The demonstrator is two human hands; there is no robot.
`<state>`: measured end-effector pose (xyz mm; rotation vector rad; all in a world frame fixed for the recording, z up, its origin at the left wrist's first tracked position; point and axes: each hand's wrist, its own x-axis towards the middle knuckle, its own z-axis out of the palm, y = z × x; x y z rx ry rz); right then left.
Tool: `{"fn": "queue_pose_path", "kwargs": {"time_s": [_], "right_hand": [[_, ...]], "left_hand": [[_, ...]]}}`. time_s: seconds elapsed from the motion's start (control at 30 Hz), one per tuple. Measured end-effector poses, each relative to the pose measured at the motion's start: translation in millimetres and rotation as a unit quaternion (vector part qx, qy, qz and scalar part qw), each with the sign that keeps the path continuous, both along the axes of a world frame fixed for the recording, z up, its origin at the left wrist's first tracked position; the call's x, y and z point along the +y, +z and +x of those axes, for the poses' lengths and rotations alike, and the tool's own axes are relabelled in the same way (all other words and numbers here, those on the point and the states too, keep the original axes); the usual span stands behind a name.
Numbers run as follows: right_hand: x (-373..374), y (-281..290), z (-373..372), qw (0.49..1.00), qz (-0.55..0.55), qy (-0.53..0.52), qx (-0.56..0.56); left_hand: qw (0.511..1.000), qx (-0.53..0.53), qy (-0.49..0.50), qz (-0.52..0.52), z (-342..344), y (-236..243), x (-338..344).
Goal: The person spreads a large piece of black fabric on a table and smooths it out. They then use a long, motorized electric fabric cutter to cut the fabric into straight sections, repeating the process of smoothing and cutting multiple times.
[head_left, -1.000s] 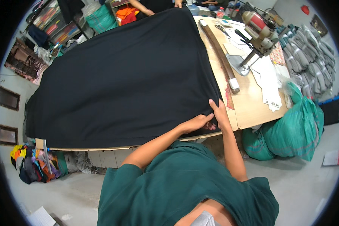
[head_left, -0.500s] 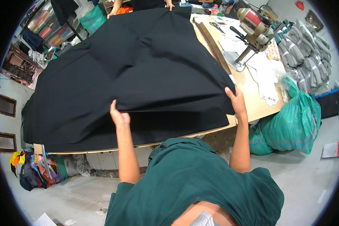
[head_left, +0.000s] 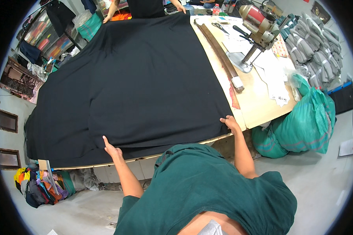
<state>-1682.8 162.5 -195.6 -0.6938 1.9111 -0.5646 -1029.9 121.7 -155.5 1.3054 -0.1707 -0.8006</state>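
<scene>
A large sheet of black fabric lies over the wooden table, with some creases and a doubled front edge. My left hand grips that edge at lower centre-left, thumb on top and fingers hidden under the cloth. My right hand pinches the front right corner beside a bare strip of table. At the far edge a co-worker's hands hold the same fabric at two places. Right of the cloth lie a long brown bar and a reddish scrap.
On the table's right stand a cutting machine, scissors, white paper pieces and a bottle. Green sacks and stacked grey bundles sit at right, coloured cloth heaps at lower left, shelving behind.
The fabric has been spread flatter and its front edge lowered toward me. My left hand has moved left, then down; my right hand has lowered. The co-worker's hands have moved left.
</scene>
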Motion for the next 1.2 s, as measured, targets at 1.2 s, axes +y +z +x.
{"fn": "queue_pose_path", "kwargs": {"time_s": [1.2], "right_hand": [[66.4,-18.3,-34.0,0.974,-0.009,-0.043,0.222]], "left_hand": [[0.964,-0.153,-0.037,0.215,-21.9,-88.2,107.0]]}}
